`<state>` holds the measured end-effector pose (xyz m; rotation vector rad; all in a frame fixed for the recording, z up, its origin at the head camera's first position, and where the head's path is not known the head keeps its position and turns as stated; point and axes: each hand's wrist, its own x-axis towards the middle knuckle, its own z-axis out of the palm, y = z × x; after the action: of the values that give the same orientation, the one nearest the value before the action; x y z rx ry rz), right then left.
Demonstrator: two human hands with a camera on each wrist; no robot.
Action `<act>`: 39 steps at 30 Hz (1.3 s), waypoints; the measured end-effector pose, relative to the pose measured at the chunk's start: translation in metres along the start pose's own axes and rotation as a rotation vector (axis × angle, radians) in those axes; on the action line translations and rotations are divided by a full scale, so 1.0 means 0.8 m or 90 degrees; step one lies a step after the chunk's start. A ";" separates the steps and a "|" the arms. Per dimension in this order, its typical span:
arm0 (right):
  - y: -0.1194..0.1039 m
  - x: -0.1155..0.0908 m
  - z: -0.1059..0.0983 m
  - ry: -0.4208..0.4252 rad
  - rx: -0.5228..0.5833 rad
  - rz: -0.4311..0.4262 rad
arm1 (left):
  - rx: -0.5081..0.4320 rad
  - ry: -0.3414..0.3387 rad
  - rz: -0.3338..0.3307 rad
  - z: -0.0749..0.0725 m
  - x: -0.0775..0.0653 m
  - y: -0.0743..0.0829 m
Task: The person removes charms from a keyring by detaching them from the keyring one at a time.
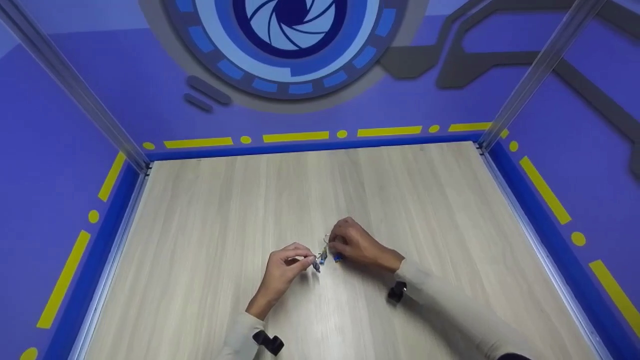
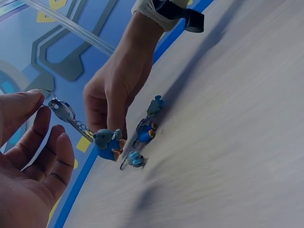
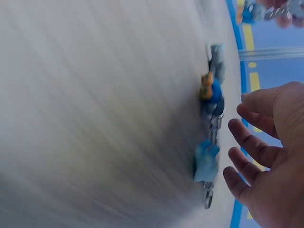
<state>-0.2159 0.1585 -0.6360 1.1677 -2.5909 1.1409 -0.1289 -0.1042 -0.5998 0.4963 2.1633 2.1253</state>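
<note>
Keychain with a blue figure point(image 2: 108, 144), held up by its ring point(image 2: 48, 90) near the middle of the visible bench point(image 1: 200, 210). Largest first: blue patterned panels point(image 1: 115, 65), closing off the back and both sides of the bench. No box, tray or bag in view, so no contents to tell; just small figures lying loose on the wood-grain surface.

Next in size, the hands. Left hand point(image 1: 286, 266): thumb and forefinger pinched narrow on the ring, other fingers loosely bent. Right hand point(image 1: 361, 245): fingers a little apart and gently curved, close beside the loose figures, apparently with nothing between; contact with any figure impossible to confirm.

Smaller, on the bench in a rough row: a blue-and-orange figure point(image 2: 146, 132) between a pale blue figure point(image 2: 155, 105) and a light-blue figure point(image 2: 135, 159). Smallest, hanging from the ring: a key-like metal piece point(image 2: 60, 110) and a short chain point(image 2: 84, 128).

Step in hand, by judgement: handling keychains, one held up, three down on the bench. Next move, probably: keep the left pinch firm, bring the right fingers round one loose piece, avoid snagging neighbours.
</note>
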 end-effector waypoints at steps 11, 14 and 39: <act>-0.053 -0.024 -0.024 -0.025 0.049 0.018 | 0.002 -0.006 -0.007 0.006 0.000 0.002; -0.061 -0.026 -0.028 -0.024 0.056 0.005 | -0.002 -0.011 -0.009 0.008 0.000 0.001; -0.078 -0.025 -0.030 0.021 0.179 -0.054 | -0.009 0.001 0.001 0.017 0.006 0.001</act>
<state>-0.1651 0.1599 -0.5885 1.2830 -2.3863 1.5290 -0.1299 -0.0901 -0.5987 0.4965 2.1486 2.1403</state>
